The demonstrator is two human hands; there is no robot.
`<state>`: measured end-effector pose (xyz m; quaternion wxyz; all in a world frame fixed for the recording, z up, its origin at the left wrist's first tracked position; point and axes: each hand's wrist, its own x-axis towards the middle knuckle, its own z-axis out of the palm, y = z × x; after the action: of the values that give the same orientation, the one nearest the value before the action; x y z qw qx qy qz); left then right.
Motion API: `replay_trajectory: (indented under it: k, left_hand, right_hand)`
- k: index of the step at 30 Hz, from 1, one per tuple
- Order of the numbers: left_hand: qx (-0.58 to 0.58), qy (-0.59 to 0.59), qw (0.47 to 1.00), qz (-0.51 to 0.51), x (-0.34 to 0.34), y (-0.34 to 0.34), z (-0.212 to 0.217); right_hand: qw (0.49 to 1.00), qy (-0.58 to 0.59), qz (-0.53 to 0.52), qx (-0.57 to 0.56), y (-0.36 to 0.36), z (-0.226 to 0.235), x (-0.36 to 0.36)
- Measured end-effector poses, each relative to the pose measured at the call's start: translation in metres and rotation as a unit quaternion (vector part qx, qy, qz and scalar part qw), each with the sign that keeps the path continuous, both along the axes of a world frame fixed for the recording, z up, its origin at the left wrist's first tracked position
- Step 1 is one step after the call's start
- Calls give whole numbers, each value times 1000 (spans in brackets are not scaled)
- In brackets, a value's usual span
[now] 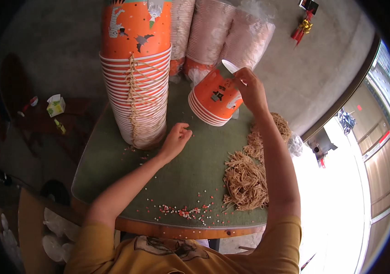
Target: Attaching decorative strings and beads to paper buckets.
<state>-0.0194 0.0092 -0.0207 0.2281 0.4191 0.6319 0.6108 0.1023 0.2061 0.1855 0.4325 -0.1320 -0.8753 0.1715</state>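
Note:
My right hand (249,89) grips a short stack of orange printed paper buckets (220,97) by its upper end. The stack is tilted over the table, with several white rims at its lower end. On the left stands a tall stack of the same buckets (135,91), upside down, with tan twine (133,98) running down its side. My left hand (177,139) is just right of that stack's lower end, fingers loosely bent and apart, with nothing visible in them. Tangled bundles of tan twine (246,180) lie beside my right forearm.
Small white and orange beads (188,212) are scattered along the near edge of the green table (190,176). Plastic-wrapped bucket stacks (208,32) stand at the back. A tissue box (56,105) sits on a dark surface to the left. A bright doorway is at right.

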Motion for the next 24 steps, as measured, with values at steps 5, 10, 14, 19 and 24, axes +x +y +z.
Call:
replay_trajectory:
  k: [5, 10, 14, 19, 24]
  left_hand:
    - [-24, -65, 998, 3, 11, 5, 7]
    - [45, -193, 980, 6, 15, 20, 19]
    - [100, -78, 988, 84, 15, 33, 22]
    - [297, 64, 952, -35, 58, 20, 105]
    - [302, -61, 944, -115, 99, -21, 143]
  right_hand:
    - [999, 22, -4, -48, 8, 6, 14]
    - [996, 68, -21, -55, 3, 16, 28]
    - [985, 162, -20, -62, -10, 23, 55]
    - [964, 261, 25, -44, -71, 2, 106]
    - [936, 244, 51, -247, -122, -44, 149]
